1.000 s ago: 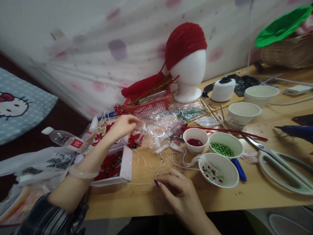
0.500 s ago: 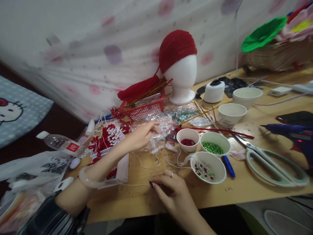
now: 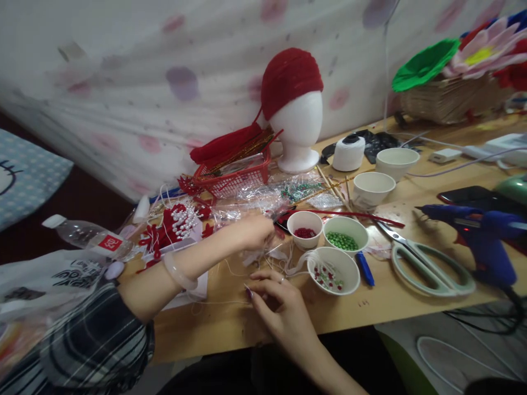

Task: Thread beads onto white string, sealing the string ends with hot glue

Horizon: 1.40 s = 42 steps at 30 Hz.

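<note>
My left hand (image 3: 260, 232), with a pale bangle on its wrist, reaches over crumpled clear plastic bags (image 3: 230, 213). Its fingers curl downward beside a cup of red beads (image 3: 305, 232); what lies under them is hidden and blurred. Lower down, my right hand (image 3: 282, 302) hovers at the front of the table, thumb and forefinger pinched on a thin pale thread (image 3: 222, 302). Just right of it stands a cup (image 3: 349, 274) with red and green beads and white strands hanging over its rim. A cup of green beads (image 3: 346, 226) is behind that.
Large scissors (image 3: 432, 269), a blue marker (image 3: 365, 270) and a blue glue gun (image 3: 489, 236) lie to the right. A white foam head (image 3: 302, 123) wearing a red cap stands behind a red basket (image 3: 242, 181). A plastic bottle (image 3: 88, 236) lies at left.
My left hand has moved right and down toward the red bead cup, and its fingers have curled in. My right hand keeps its pinch; the view has shifted slightly right.
</note>
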Each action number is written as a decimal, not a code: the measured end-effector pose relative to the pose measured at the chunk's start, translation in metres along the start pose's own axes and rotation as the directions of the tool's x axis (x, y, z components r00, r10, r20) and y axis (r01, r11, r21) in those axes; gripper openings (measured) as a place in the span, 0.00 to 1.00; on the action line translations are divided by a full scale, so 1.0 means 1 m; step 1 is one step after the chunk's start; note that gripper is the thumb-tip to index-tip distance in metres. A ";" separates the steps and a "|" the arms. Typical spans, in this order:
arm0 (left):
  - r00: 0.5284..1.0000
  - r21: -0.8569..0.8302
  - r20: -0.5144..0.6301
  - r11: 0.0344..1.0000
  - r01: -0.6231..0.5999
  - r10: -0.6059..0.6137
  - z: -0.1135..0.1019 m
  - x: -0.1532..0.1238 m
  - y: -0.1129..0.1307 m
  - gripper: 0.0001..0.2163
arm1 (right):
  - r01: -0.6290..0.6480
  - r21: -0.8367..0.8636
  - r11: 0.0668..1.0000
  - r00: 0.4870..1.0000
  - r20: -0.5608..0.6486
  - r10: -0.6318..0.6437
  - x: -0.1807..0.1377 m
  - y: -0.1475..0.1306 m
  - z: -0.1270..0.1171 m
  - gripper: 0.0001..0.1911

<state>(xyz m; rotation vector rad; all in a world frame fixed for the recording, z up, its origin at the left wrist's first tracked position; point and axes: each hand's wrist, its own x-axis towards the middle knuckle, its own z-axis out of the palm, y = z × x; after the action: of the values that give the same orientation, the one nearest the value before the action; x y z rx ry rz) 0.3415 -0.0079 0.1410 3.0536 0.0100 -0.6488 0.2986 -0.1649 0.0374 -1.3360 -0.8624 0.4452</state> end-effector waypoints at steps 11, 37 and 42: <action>0.981 0.013 -0.187 0.999 0.052 -0.048 0.035 -0.013 0.003 0.09 | 0.051 -0.033 0.998 0.999 0.007 -0.051 -0.001 0.001 0.001 0.09; 0.630 -0.627 -0.653 0.766 -0.139 -0.420 0.016 -0.118 0.018 0.14 | 0.026 0.004 1.000 0.999 0.043 -0.026 0.002 -0.009 -0.002 0.06; 0.722 -0.929 -0.361 0.159 -0.335 -0.590 0.075 -0.122 0.037 0.14 | 0.050 0.128 0.991 0.998 0.042 -0.056 0.005 -0.021 -0.002 0.06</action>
<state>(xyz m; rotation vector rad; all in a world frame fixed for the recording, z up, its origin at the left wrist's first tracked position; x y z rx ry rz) 0.1997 -0.0464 0.1231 1.6692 0.5355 0.4939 0.2995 -0.1668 0.0593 -1.1877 -0.8905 0.4826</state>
